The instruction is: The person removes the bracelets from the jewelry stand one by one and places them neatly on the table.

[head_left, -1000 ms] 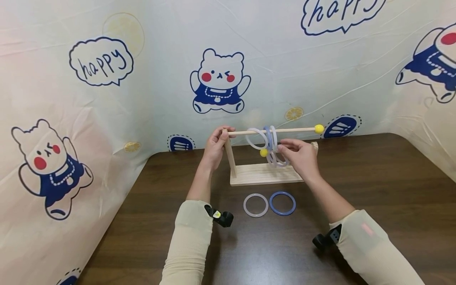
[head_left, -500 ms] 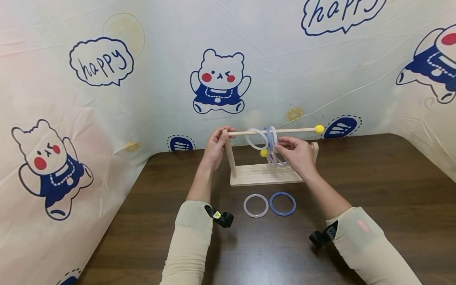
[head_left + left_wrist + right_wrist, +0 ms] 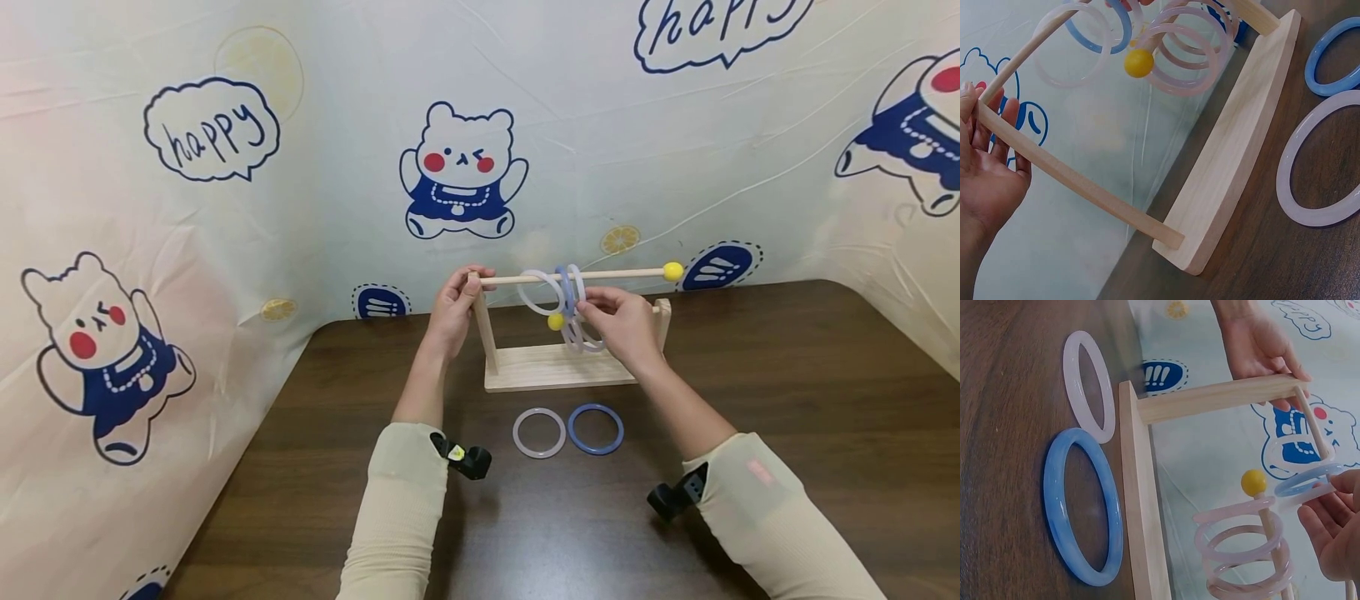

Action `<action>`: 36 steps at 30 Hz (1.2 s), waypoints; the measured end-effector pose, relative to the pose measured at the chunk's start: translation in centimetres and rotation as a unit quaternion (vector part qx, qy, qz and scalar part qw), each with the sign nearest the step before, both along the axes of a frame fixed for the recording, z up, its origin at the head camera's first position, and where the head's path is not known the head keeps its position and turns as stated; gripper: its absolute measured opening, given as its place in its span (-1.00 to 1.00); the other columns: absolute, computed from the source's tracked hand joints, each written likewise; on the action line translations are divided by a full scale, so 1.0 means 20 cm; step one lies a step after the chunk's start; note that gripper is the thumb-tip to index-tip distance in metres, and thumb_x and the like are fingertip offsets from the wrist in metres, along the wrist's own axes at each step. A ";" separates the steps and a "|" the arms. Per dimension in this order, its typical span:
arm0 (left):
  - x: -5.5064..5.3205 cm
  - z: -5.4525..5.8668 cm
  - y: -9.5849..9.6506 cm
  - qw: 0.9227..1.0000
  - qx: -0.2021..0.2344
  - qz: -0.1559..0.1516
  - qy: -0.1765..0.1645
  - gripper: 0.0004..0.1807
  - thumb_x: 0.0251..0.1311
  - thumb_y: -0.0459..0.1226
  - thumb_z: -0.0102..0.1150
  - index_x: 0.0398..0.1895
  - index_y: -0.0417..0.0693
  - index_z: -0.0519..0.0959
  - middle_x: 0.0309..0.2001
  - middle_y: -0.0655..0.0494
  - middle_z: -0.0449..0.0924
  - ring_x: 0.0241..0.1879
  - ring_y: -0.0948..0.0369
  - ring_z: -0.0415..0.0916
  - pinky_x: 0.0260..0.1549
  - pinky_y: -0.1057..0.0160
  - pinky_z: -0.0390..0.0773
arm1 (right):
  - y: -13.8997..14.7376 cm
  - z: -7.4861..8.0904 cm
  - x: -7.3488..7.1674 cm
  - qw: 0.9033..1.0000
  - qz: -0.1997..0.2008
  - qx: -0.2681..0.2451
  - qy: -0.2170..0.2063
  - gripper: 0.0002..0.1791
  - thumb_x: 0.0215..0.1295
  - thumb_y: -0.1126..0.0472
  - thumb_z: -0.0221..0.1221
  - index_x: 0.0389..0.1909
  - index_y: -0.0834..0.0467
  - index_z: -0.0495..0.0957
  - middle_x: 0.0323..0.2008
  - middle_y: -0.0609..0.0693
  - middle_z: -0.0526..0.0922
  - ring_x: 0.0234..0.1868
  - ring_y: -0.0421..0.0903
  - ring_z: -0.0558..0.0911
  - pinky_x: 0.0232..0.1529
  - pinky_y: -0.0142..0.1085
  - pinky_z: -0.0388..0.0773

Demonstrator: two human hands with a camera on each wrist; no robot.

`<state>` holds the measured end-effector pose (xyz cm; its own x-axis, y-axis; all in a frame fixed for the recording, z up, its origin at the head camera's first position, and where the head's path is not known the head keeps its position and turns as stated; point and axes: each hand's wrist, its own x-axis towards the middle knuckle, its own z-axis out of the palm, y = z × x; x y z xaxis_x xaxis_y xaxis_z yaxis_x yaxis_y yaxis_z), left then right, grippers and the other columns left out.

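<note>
My left hand (image 3: 450, 312) grips the top of the left post (image 3: 1079, 181) of a wooden bangle stand, thumb in front and fingers behind. From that post an upper rod (image 3: 622, 274) runs right to a yellow ball end. A pale ring, a blue ring (image 3: 1310, 481) and another pale ring (image 3: 1109, 44) hang on it. My right hand (image 3: 630, 329) pinches the rightmost pale ring (image 3: 578, 287) between thumb and fingers. Behind and below, a lower rod tipped with a yellow ball (image 3: 1254, 482) carries several pale rings (image 3: 1182, 90); my right hand partly hides them in the head view.
A pale ring (image 3: 517, 433) and a blue ring (image 3: 620, 433) lie side by side on the dark wooden table (image 3: 555, 525), in front of the stand's base (image 3: 1235, 144). A printed cloth (image 3: 337, 167) hangs around the table's back and sides.
My right hand has shifted slightly left along the upper rod, staying at the rightmost pale ring. The left hand, stand and table rings have not moved.
</note>
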<state>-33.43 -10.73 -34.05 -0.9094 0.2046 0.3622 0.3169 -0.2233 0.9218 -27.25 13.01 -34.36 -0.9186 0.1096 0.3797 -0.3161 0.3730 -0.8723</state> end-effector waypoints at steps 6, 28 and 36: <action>0.00 0.00 0.00 1.000 -0.003 0.004 -0.004 -0.86 0.37 -0.26 -0.11 -0.14 0.05 0.47 -0.15 0.28 0.57 -0.15 0.26 0.47 -0.05 0.26 0.24 | 0.00 0.00 0.01 1.000 -0.011 -0.001 0.007 -0.74 0.20 0.24 0.22 -0.16 0.33 0.60 -0.31 0.19 0.67 -0.26 -0.05 0.63 -0.36 -0.53 0.43; 0.00 0.00 0.00 1.000 0.005 0.003 -0.004 -0.85 0.36 -0.28 -0.10 -0.12 0.01 0.47 -0.16 0.29 0.58 -0.15 0.26 0.48 -0.06 0.26 0.24 | 0.01 0.02 0.03 0.997 -0.041 -0.024 0.057 -0.75 0.17 0.27 0.25 -0.20 0.36 0.61 -0.35 0.21 0.66 -0.43 -0.39 0.54 -0.42 -0.56 0.43; 0.01 0.00 0.00 1.000 0.007 0.001 -0.004 -0.85 0.37 -0.28 -0.11 -0.10 -0.01 0.47 -0.15 0.27 0.57 -0.15 0.25 0.47 -0.07 0.26 0.24 | 0.01 0.02 0.04 0.996 -0.051 -0.026 0.064 -0.76 0.16 0.26 0.27 -0.21 0.34 0.62 -0.37 0.19 0.67 -0.44 -0.43 0.54 -0.42 -0.57 0.43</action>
